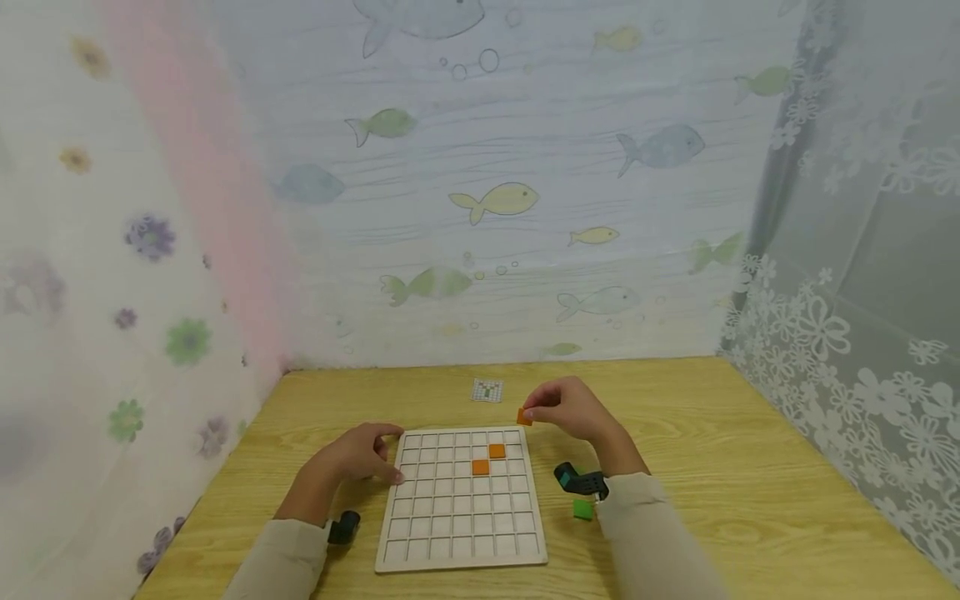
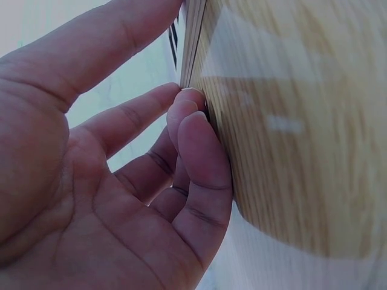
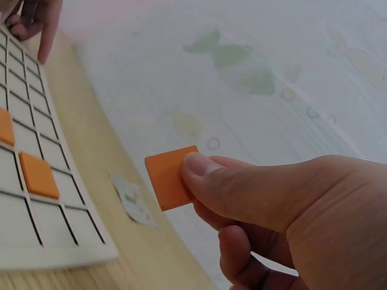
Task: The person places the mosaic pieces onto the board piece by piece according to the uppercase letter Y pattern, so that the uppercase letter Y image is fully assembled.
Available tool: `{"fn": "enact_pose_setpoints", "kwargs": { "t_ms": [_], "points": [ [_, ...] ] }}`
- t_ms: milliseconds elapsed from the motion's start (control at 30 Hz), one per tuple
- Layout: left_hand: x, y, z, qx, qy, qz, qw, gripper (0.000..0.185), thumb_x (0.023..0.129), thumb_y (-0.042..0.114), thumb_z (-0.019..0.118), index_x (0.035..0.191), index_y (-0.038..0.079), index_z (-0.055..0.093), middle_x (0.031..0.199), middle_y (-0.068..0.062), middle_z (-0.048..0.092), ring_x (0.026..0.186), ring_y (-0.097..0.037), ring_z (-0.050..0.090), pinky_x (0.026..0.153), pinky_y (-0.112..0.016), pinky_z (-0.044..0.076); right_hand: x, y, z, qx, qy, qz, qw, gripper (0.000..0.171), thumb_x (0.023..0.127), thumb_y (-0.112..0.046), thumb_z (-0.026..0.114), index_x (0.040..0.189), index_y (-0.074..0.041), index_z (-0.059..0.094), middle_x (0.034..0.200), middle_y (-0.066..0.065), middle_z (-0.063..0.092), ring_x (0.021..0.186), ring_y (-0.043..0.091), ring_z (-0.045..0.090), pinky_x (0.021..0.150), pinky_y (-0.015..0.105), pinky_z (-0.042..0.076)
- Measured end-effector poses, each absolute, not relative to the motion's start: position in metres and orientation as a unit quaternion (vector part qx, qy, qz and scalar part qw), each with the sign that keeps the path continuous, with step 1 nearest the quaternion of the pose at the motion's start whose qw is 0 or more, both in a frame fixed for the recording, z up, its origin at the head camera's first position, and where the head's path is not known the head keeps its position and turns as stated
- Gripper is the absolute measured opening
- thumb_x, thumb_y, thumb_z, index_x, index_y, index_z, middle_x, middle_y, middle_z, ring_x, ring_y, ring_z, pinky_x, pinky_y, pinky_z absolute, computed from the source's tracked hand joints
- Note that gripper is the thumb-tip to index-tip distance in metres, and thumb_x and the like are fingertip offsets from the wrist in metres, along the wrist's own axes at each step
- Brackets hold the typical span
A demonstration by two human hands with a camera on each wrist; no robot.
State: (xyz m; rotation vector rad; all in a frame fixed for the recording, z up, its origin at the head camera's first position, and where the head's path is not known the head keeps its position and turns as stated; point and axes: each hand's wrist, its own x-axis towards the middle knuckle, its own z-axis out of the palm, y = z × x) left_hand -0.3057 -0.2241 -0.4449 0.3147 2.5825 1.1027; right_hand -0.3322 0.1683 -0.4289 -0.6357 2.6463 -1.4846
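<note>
Your right hand (image 1: 573,410) fingers pinch one orange tile (image 1: 524,417); two more orange tiles (image 1: 488,459) sit in the grid board (image 1: 460,542). Your left hand (image 1: 358,454) rests against the board's edge, fingers loose, gripping nothing. One green tile (image 1: 582,509) lies on the worktop (image 1: 750,500).

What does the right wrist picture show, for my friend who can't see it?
The right hand pinches a flat orange square tile above the light wooden table. Two more orange tiles sit in the white grid board, near a small printed card.

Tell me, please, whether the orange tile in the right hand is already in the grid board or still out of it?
Out: the right hand pinches the orange tile in the air, beyond the grid board's far corner.
</note>
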Motion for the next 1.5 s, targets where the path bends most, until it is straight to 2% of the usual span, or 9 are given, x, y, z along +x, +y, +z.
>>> {"fn": "enact_pose_setpoints", "kwargs": {
  "t_ms": [100, 233, 467, 733, 1500],
  "points": [
    [-0.307, -0.225, -0.446, 0.109, 0.902, 0.388, 0.158, 0.087, 0.079, 0.014, 0.092, 0.154, 0.005, 0.049, 0.081, -0.007, 0.055, 0.063, -0.017, 0.043, 0.058, -0.033, 0.039, -0.333, 0.161, -0.429, -0.203, 0.854, -0.478, 0.014, 0.007, 0.097, -0.021, 0.076, 0.098, -0.016, 0.081, 0.096, -0.001, 0.077, 0.096, 0.029, 0.071, 0.085, 0.038, 0.055],
    [-0.308, -0.224, -0.447, 0.118, 0.902, 0.384, 0.156, 0.086, 0.080, 0.015, 0.091, 0.154, 0.005, 0.049, 0.080, -0.007, 0.055, 0.063, -0.017, 0.043, 0.058, -0.032, 0.039, -0.332, 0.152, -0.430, -0.199, 0.855, -0.480, 0.007, 0.007, 0.097, -0.022, 0.076, 0.097, -0.016, 0.081, 0.095, -0.001, 0.077, 0.092, 0.020, 0.070, 0.082, 0.037, 0.055],
    [-0.309, -0.221, -0.447, 0.123, 0.905, 0.379, 0.148, 0.085, 0.080, 0.017, 0.091, 0.153, 0.007, 0.050, 0.080, -0.007, 0.056, 0.063, -0.017, 0.044, 0.058, -0.033, 0.039, -0.330, 0.135, -0.435, -0.208, 0.851, -0.481, 0.024, 0.006, 0.097, -0.020, 0.075, 0.097, -0.017, 0.081, 0.095, -0.002, 0.076, 0.093, 0.026, 0.070, 0.083, 0.038, 0.057],
    [-0.310, -0.223, -0.448, 0.114, 0.904, 0.383, 0.152, 0.086, 0.079, 0.015, 0.092, 0.153, 0.007, 0.050, 0.081, -0.008, 0.056, 0.062, -0.018, 0.044, 0.057, -0.033, 0.039, -0.330, 0.117, -0.443, -0.216, 0.857, -0.467, 0.038, 0.006, 0.096, -0.018, 0.076, 0.097, -0.018, 0.082, 0.095, -0.003, 0.075, 0.087, 0.019, 0.069, 0.076, 0.034, 0.057],
    [-0.310, -0.226, -0.451, 0.113, 0.910, 0.370, 0.149, 0.086, 0.077, 0.016, 0.093, 0.152, 0.007, 0.051, 0.081, -0.007, 0.056, 0.064, -0.017, 0.045, 0.058, -0.033, 0.039, -0.322, 0.080, -0.459, -0.227, 0.873, -0.431, 0.033, 0.007, 0.096, -0.018, 0.076, 0.097, -0.020, 0.083, 0.094, -0.009, 0.075, 0.083, 0.009, 0.067, 0.075, 0.029, 0.057]
  ]
}}
